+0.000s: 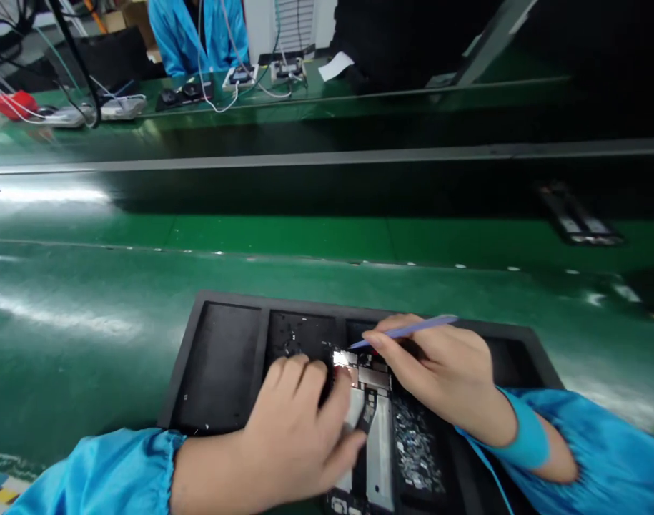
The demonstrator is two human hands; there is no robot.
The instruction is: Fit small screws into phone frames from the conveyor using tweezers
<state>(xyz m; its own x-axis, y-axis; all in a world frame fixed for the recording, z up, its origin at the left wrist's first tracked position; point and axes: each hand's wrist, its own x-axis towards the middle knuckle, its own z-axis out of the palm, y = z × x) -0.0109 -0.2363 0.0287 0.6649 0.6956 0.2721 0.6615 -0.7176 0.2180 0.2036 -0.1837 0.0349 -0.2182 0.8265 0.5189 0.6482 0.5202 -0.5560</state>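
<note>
An opened smartphone (pixel 379 436) with bare metal plates and circuitry lies on a black compartment tray (pixel 219 357). My left hand (pixel 299 422) bends over its left side, index fingertip against the upper end and thumb over the middle, gripping it there. Between the thumb and fingers of my right hand (pixel 439 365) is a thin purple plastic pry stick (pixel 420 327). Its pointed tip meets the phone's top edge, or hovers just above it; I cannot tell which. Small shiny parts (pixel 417 450) fill a compartment right of the phone. Some fingertips are hidden.
Dark bits (pixel 291 343) lie in a rear compartment. The tray rests on a green bench (pixel 91 322). Another phone-like device (pixel 578 214) is at the far right. Across the bench sits a person in a blue smock (pixel 198 36), near cabled devices (pixel 241 76).
</note>
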